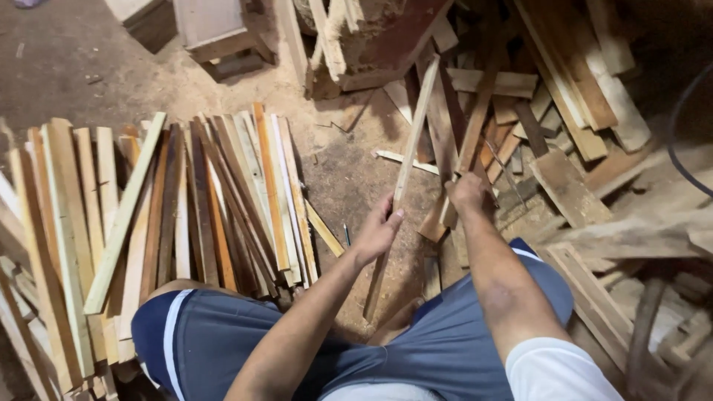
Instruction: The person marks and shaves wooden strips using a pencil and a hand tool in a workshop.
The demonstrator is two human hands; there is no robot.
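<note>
Now left hand [377, 232] gripping long wooden slat [408, 160], steeply tilted, pointing up-right

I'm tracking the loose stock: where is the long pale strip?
Head view, centre: the long pale strip is in the left hand, slanting up beside the right hand.

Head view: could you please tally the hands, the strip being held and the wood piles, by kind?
Hands: 2 (left hand, right hand)
Pale strip held in the left hand: 1
Wood piles: 2 (sorted stack, loose heap)
Total: 5
</note>
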